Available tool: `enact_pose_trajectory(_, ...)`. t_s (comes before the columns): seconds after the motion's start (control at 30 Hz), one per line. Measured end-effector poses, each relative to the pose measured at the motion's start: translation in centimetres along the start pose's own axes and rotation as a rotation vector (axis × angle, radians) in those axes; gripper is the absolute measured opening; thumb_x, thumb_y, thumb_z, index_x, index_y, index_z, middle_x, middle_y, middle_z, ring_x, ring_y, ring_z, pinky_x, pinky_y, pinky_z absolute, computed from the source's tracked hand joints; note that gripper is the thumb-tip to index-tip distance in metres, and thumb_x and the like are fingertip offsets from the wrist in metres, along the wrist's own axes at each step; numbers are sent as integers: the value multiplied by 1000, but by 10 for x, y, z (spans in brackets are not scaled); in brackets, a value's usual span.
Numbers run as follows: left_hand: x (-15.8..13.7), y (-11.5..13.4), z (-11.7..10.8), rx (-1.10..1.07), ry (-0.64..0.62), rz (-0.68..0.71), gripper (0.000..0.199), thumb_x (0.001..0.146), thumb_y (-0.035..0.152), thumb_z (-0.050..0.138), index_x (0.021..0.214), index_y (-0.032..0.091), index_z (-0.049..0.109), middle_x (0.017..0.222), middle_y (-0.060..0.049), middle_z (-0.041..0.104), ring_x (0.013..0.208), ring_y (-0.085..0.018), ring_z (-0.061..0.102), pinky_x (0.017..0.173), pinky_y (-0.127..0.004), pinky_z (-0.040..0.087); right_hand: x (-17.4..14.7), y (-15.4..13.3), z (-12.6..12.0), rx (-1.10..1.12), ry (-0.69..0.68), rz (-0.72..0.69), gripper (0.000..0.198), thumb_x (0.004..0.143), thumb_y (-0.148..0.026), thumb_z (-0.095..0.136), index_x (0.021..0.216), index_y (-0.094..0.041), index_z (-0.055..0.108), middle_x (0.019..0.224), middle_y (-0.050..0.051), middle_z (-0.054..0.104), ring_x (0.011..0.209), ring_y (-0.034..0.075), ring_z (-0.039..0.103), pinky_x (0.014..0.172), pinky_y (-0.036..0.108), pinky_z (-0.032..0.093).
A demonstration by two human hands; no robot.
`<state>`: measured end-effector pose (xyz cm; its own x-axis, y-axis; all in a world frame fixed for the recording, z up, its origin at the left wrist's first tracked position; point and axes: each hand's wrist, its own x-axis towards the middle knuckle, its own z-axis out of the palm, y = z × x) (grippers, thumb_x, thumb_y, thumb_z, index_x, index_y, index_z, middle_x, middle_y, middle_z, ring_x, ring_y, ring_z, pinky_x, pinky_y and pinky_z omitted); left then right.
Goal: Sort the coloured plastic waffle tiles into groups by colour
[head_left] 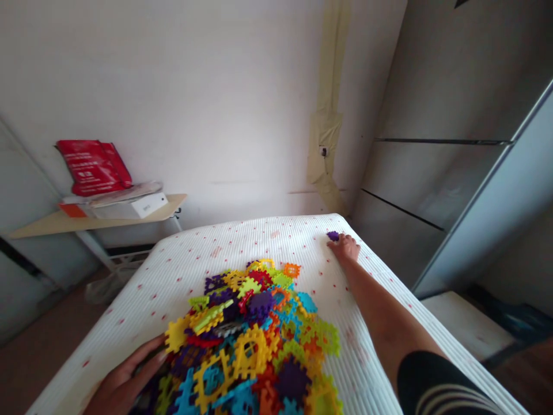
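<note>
My right hand [345, 249] reaches far out to the right corner of the bed. Its fingers are closed on a small purple notched puzzle tile [332, 236] lying at the sheet's surface. Low on the left, my left hand [125, 377] rests against the pile's near left side, fingers stretched and a little apart. Their tips meet the edge of a yellow puzzle tile [175, 335]; I see no clear grip on it. Between my hands spreads a heap of plastic interlocking tiles [254, 346] in yellow, purple, blue, green, orange and red. Some have cut-out centres.
A white ribbed sheet with red dots [185, 253] covers the bed. Left of it, a small wooden table [43, 225] carries a white box [149, 204] and a red bag [93, 167]. A grey cabinet [432, 155] stands close on the right. The wall has a taped socket [324, 151].
</note>
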<state>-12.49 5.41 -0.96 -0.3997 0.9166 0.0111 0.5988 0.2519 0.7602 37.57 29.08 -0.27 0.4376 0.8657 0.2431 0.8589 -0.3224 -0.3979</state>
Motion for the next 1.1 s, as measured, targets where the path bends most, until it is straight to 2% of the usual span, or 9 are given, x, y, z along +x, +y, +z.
enact_pose_trajectory(0.13, -6, 12, 0, -125, -95, -84, 52, 64, 55, 61, 104, 22, 68, 111, -4, 70, 105, -28, 63, 98, -39, 44, -23, 6, -7, 93, -56, -75, 33, 78, -33, 55, 106, -20, 65, 113, 11, 62, 107, 25, 55, 89, 36, 39)
enact_pose_trajectory(0.3, -5, 10, 0, -140, -103, -56, 50, 66, 53, 63, 107, 24, 67, 114, -3, 68, 111, -27, 60, 101, -37, 41, -68, 9, -21, 268, -242, -259, 26, 77, -22, 54, 99, -22, 69, 101, 2, 69, 93, 17, 62, 83, 25, 46)
enact_pose_trajectory(0.4, -4, 6, 1, -162, -125, -28, 49, 67, 52, 63, 108, 24, 67, 114, -3, 69, 109, -27, 61, 100, -35, 42, -96, 13, -31, 444, -441, -388, 29, 72, -20, 59, 100, -21, 69, 99, 1, 70, 93, 18, 63, 83, 27, 48)
enact_pose_trajectory(0.5, -5, 6, 1, -194, -133, -11, 49, 68, 53, 63, 107, 24, 67, 112, -3, 69, 108, -26, 62, 97, -33, 45, -113, 18, -43, 715, -719, -548, 44, 65, -23, 70, 109, -21, 66, 115, 5, 65, 107, 23, 58, 93, 36, 46)
enact_pose_trajectory(0.57, -7, 10, 1, -204, -133, -15, 49, 68, 54, 63, 106, 23, 67, 110, -3, 70, 107, -27, 62, 96, -33, 46, -118, 18, -48, 774, -802, -607, 56, 60, -27, 77, 114, -22, 64, 122, 7, 60, 113, 27, 54, 98, 41, 41)
enact_pose_trajectory(0.67, -10, 18, 0, -223, -136, -28, 49, 65, 53, 64, 104, 23, 67, 109, -3, 71, 107, -26, 62, 97, -33, 45, -122, 14, -50, 715, -799, -664, 64, 55, -29, 81, 116, -23, 63, 122, 8, 59, 114, 28, 53, 99, 44, 40)
enact_pose_trajectory(0.87, -11, 17, -1, -219, -159, -55, 53, 66, 55, 62, 108, 23, 65, 115, -3, 68, 112, -25, 59, 98, -31, 44, -131, 2, -40, 645, -725, -819, 59, 57, -30, 81, 114, -23, 64, 117, 9, 62, 109, 25, 56, 96, 42, 42)
enact_pose_trajectory(1.0, -8, 11, 0, -184, -155, -48, 54, 68, 56, 59, 110, 22, 64, 118, -3, 66, 114, -25, 58, 101, -32, 40, -131, 1, -41, 648, -717, -799, 58, 56, -31, 81, 111, -21, 66, 111, 9, 64, 103, 25, 58, 92, 41, 45)
enact_pose_trajectory(1.1, -7, 11, 2, -157, -141, -26, 53, 69, 55, 58, 108, 22, 65, 116, -3, 68, 111, -24, 60, 98, -31, 43, -120, 5, -48, 675, -669, -721, 53, 61, -30, 77, 112, -21, 64, 113, 8, 64, 104, 24, 58, 92, 39, 44)
